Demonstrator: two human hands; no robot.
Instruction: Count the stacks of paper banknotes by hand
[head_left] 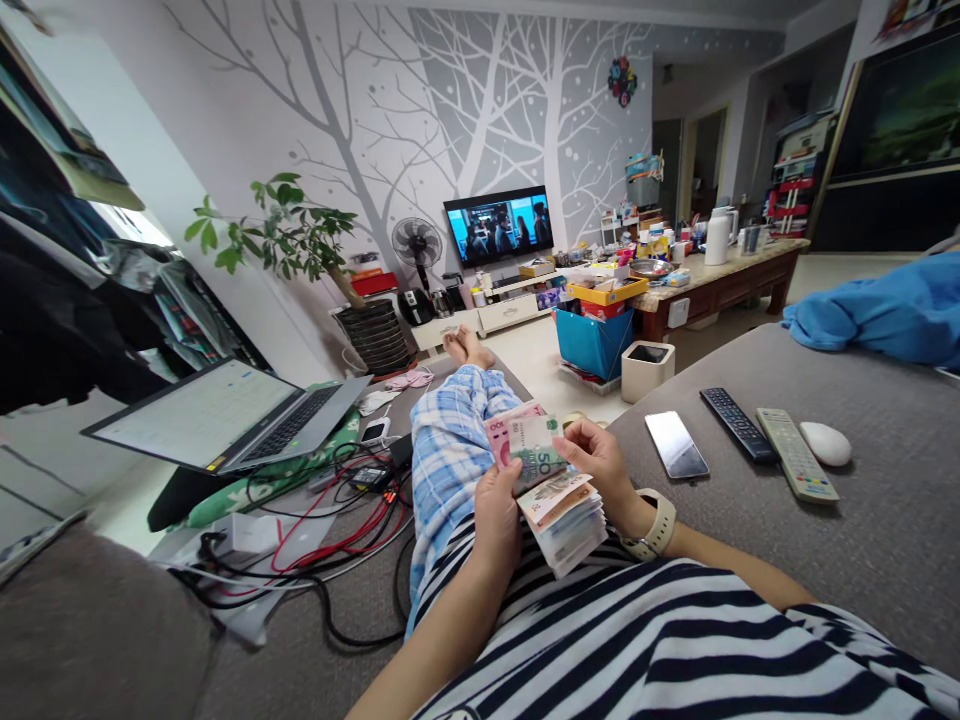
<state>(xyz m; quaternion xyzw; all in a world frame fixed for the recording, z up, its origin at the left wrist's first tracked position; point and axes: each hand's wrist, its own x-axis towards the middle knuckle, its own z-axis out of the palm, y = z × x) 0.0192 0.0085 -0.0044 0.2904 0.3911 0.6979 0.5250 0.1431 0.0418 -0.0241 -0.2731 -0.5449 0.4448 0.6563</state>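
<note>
Betw. L hand (496,508) & R hand (601,460): banknotes (553,494), 50 note (535,448) over 100 note (498,434), fanned stack (568,530) just below. L grips notes' left side; R pinches 50 note's right edge. Phone (676,446) right of R; laptop (289,428) well left of L.

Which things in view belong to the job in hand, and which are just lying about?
In the job:
- pink 100 note
- green 50 note
- fanned banknotes below them
- left grip and right grip, both on the money

Lying about:
- phone
- black remote
- pale remote
- white rounded object
- open laptop
- tangled cables
</note>
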